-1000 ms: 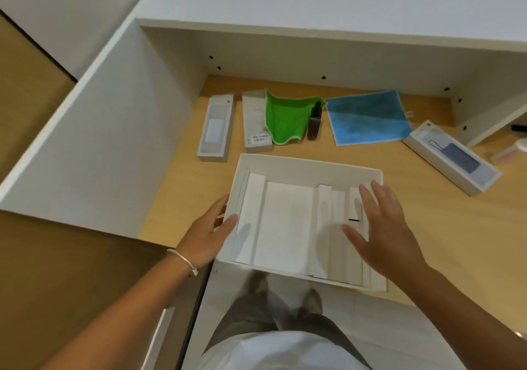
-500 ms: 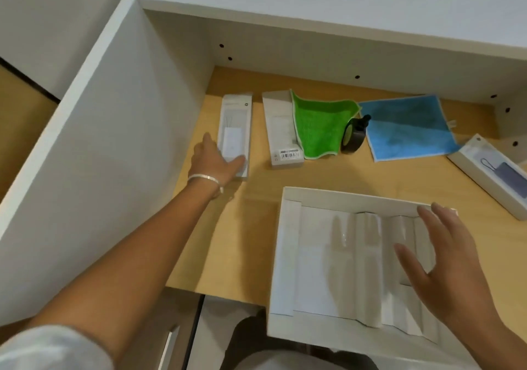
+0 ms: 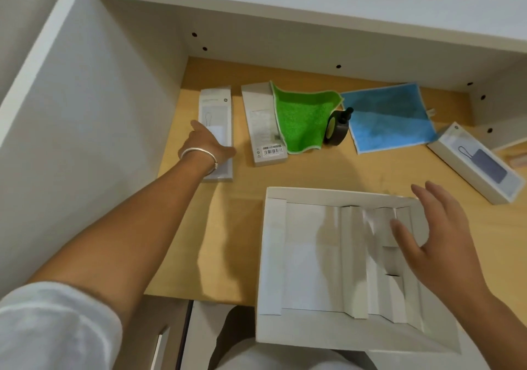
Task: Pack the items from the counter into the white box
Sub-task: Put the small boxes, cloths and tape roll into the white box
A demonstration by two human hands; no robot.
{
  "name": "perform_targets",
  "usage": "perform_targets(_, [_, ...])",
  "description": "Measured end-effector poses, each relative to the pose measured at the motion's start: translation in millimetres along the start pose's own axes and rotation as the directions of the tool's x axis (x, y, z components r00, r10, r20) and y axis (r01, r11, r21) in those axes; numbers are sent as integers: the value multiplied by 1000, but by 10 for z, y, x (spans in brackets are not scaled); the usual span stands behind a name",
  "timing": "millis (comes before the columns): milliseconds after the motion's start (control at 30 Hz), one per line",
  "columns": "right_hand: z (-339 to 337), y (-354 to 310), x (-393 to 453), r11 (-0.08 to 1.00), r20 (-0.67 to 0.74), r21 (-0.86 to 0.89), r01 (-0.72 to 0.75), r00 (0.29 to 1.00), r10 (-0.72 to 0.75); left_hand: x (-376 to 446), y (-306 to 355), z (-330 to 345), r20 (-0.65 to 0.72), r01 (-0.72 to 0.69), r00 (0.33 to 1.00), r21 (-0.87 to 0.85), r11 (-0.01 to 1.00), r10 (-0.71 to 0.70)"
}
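Note:
The open white box (image 3: pixel 336 194) with folded card dividers sits at the counter's front edge. My right hand (image 3: pixel 439 241) hovers over its right side, fingers spread and holding nothing. My left hand (image 3: pixel 206 144) reaches to the far left and grips a slim white package (image 3: pixel 216 104) across its width, with the thumb at the package's right edge. The package lies flat on the wooden counter. Further right lie a second slim white package (image 3: pixel 262 124), a green cloth (image 3: pixel 302 119), a black tape roll (image 3: pixel 336 130), a blue cloth (image 3: pixel 390 116) and a power bank package (image 3: pixel 476 164).
A white cabinet side wall (image 3: pixel 99 113) stands close to the left of my left arm. A white shelf (image 3: pixel 313 2) overhangs the back of the counter. The white box's front juts past the counter edge.
My left hand left the white box's left edge, reached to the slim white package at the far left and closed on it. My right hand stayed over the box.

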State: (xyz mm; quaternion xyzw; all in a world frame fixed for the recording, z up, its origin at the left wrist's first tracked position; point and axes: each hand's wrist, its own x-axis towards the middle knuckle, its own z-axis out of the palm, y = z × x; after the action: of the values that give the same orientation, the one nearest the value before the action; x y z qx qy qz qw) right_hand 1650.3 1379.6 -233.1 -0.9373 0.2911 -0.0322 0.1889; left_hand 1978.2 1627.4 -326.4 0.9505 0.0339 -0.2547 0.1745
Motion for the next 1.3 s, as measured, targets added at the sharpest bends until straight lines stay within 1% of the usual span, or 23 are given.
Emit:
perform_targets(67, [-18, 74, 49, 999, 9, -36, 31, 999, -31, -139, -20, -55, -26, 2, 1000, -43, 999, -3])
perform_targets(133, [-37, 146, 84, 997, 41, -69, 33, 999, -30, -349, -69, -136, -65, -31, 998, -114, 993, 23])
perform_targets(233, [-54, 248, 89, 995, 109, -70, 76, 992, -68, -833, -117, -307, -115, -114, 989, -201, 973, 92])
perform_targets(300, [-52, 306, 65, 994, 147, -54, 97, 985, -88, -1289, -112, -431, -138, -185, 978, -214, 959, 158])
perform_targets(367, [-48, 343, 42, 995, 158, -32, 99, 983, -93, -1792, -92, -523, -155, -263, 960, -202, 943, 234])
perform_targets(500, [-60, 398, 13, 994, 140, 20, 110, 984, -111, -2718, 37, -500, -113, -384, 922, -166, 908, 369])
perform_targets(567, [-67, 445, -21, 989, 124, 36, 142, 981, -146, -3050, 126, -359, -97, -432, 901, -107, 895, 423])
perform_targets(633, [-86, 488, -59, 988, 126, 63, 144, 980, -151, -3273, 205, -176, -83, -450, 890, -1, 893, 449])
perform_targets(733, [-128, 538, -93, 989, 161, 104, 103, 980, -119, -3426, 287, 103, -36, -446, 889, 164, 880, 457])
perform_targets(800, [-151, 573, -101, 988, 166, 114, 106, 978, -124, -3450, 344, 250, 15, -437, 894, 254, 863, 448])
perform_targets(933, [-180, 633, -104, 984, 170, 137, 116, 976, -138, -3462, 370, 438, 150, -387, 922, 375, 843, 356])
perform_targets(1033, [-173, 655, -110, 982, 162, 137, 126, 976, -147, -3431, 357, 493, 206, -345, 936, 395, 851, 284])
perform_targets(1133, [-156, 650, -124, 983, 172, 140, 119, 975, -143, -3299, 359, 536, 204, -277, 956, 391, 878, 210])
perform_targets(1300, [-124, 651, -130, 983, 162, 137, 121, 977, -142, -3037, 423, 677, 184, -243, 965, 364, 899, 186])
